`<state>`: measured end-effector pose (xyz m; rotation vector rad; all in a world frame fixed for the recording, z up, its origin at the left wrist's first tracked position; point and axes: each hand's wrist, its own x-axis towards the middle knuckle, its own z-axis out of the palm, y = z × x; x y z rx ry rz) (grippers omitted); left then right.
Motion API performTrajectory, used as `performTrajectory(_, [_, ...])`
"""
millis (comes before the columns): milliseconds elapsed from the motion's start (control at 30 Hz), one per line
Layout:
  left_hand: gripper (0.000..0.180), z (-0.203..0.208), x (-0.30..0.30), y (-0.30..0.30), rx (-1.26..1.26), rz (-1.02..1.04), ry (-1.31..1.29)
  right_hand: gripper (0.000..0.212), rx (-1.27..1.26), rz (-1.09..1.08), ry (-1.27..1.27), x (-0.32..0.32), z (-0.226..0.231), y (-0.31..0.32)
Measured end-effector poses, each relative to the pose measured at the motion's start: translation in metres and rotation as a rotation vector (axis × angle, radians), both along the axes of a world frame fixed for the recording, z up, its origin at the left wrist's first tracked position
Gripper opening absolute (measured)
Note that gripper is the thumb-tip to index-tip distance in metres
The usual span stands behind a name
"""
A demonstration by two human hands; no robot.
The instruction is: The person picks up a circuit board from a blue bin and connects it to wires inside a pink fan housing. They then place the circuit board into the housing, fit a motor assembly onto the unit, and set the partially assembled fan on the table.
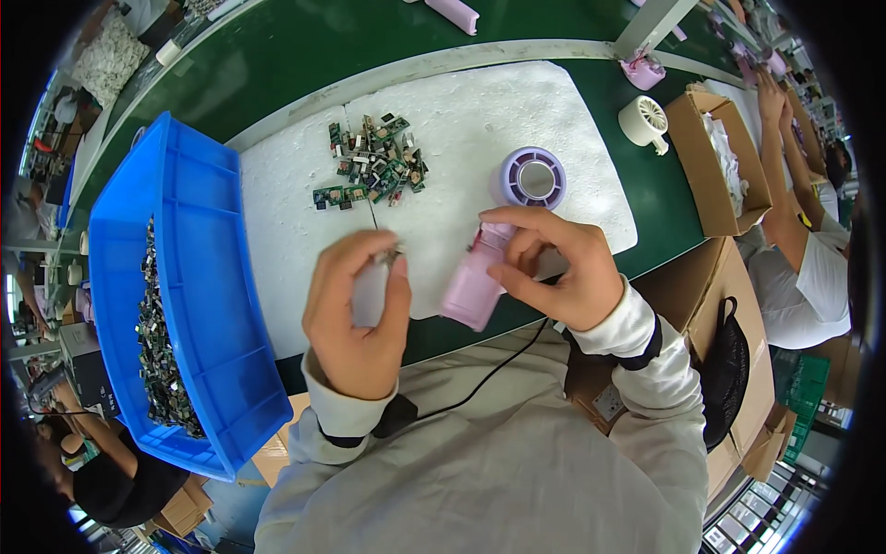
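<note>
My left hand is raised over the white foam sheet, thumb and forefinger pinching a small circuit board that is blurred by motion. In my right hand is a pink plastic handle housing, gripped near its upper end and tilted, its lower end toward my body. A lilac round fan-like part with a ring opening stands just beyond my right hand. Beyond my left hand lies a loose pile of small green circuit boards on the foam. My fingers partly hide the housing's upper end.
A blue bin of circuit boards stands at the left edge of the foam sheet. To the right are a cream round part, a pink part and a cardboard box. Other people sit at both sides.
</note>
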<state>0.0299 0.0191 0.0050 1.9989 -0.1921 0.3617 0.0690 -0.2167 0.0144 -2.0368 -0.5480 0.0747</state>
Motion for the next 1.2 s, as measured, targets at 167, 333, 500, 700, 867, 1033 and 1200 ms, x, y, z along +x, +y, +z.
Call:
performTrajectory(167, [0.046,0.014,0.011,-0.009,0.35,0.047,-0.219,0.042,0.102,-0.035,-0.143,0.005,0.008,0.0])
performTrajectory(333, [0.044,0.007,0.026,-0.033,0.364,-0.107,-0.173,0.047,0.14,-0.318,-0.286,0.036,-0.012,0.0])
performTrajectory(500, [0.035,-0.002,0.034,-0.033,0.412,-0.152,-0.149,0.062,0.179,-0.198,0.141,0.039,-0.007,-0.015])
performTrajectory(700, [0.029,0.008,0.029,-0.039,0.534,-0.152,-0.339,0.062,0.143,-0.19,0.115,0.017,-0.002,-0.027])
performTrajectory(867, [0.032,0.018,0.024,-0.04,0.571,-0.181,-0.381,0.059,0.08,-0.211,0.122,0.003,0.011,-0.024])
performTrajectory(1033, [0.034,0.019,0.004,-0.04,0.578,-0.135,-0.311,0.064,-0.045,-0.148,-0.009,-0.009,0.002,-0.024])
performTrajectory(1200, [0.035,0.005,-0.003,-0.041,0.5,-0.002,-0.294,0.067,-0.055,-0.24,-0.054,-0.009,-0.005,-0.016])
